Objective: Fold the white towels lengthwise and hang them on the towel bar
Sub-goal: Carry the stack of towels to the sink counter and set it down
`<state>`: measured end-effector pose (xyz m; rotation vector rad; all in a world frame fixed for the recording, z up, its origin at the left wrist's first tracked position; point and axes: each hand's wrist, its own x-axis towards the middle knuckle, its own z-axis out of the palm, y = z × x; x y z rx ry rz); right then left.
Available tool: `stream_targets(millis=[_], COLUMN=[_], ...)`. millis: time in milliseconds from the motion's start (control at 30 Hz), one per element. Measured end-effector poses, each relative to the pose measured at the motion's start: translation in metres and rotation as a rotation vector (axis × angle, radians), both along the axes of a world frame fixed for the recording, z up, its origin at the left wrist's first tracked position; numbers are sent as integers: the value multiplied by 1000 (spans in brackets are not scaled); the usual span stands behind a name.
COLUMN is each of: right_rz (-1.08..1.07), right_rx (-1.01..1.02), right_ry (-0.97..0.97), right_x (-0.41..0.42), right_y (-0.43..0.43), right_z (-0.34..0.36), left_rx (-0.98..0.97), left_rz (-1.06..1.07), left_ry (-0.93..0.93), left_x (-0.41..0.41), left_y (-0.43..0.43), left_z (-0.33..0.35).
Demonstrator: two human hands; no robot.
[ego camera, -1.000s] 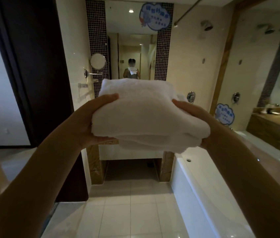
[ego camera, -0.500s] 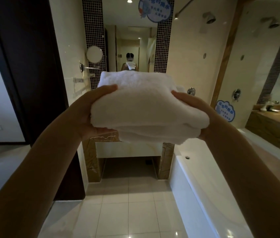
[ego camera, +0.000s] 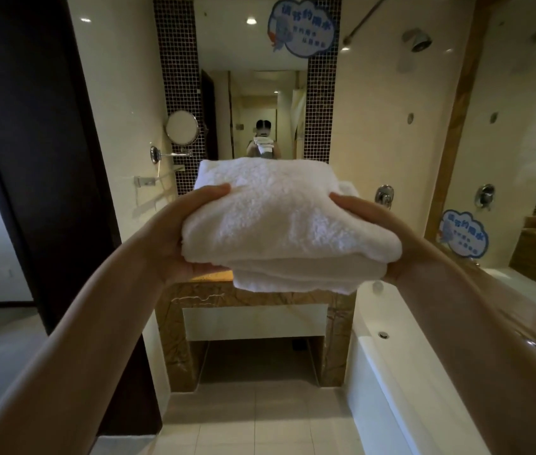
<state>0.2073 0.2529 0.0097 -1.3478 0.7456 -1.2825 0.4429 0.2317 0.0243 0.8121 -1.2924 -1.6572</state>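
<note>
- Both arms are out in front of me, and the stack of white towels (ego camera: 286, 224) is up at chest height between them.
- My left grip (ego camera: 174, 238) is clamped on the left end of the stack, with the thumb lying across the top and the fingers curled underneath.
- My right grip (ego camera: 388, 231) holds the right end the same way, thumb on top. The fingers are tucked below the folds, so I can't see them.
- The towels are folded into a thick pad. The layers show along the near edge, and the lowest one sags a little.
- The stack hangs in the air in front of the brown marble counter (ego camera: 260, 298), and I can't tell whether it touches it.
- Straight ahead is the wall mirror (ego camera: 250, 93) (I'm in it, small, towels in hand).
- On the left wall are a round mirror on an arm (ego camera: 182, 128) and, below it, what looks like a towel bar (ego camera: 158, 178), though it's dim there.
- The white bathtub (ego camera: 391, 372) runs along my right side.
</note>
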Motion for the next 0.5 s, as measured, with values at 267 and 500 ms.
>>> stream_targets(millis=[267, 500], right_rz=[-31, -37], right_rx=[131, 77], right_ry=[-41, -21], right_x=[-41, -58], right_y=[-84, -137], right_z=[4, 2], left_rx=[35, 55], left_rz=[-35, -48], left_ry=[38, 44], left_x=[-35, -47], left_y=[-80, -135], left_z=[-2, -5])
